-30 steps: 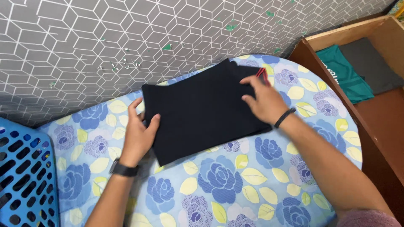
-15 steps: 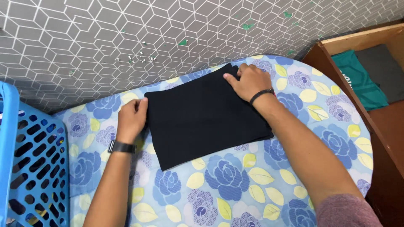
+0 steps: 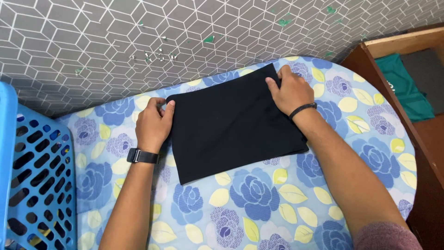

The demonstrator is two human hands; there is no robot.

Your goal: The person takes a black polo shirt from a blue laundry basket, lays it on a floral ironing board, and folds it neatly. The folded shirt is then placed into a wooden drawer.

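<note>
Black folded cloth (image 3: 233,122) pinched at both far corners by left hand (image 3: 154,124) and right hand (image 3: 290,91).

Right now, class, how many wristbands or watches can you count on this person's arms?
2: a black watch on the left wrist, below the left hand, and a thin black band on the right wrist, behind the right hand. The far sleeve could hide more.

The folded black garment (image 3: 233,122) is looking like a matt, smooth knit cloth, no sheen at all. It's lying on a padded board cover (image 3: 259,203) that's showing as woven cloth with a fine mesh-like texture under the blue floral print. The blue basket (image 3: 32,180) is reading as slightly glossy moulded plastic, and the shelf unit (image 3: 397,41) is looking like bare, matt wood.
</note>
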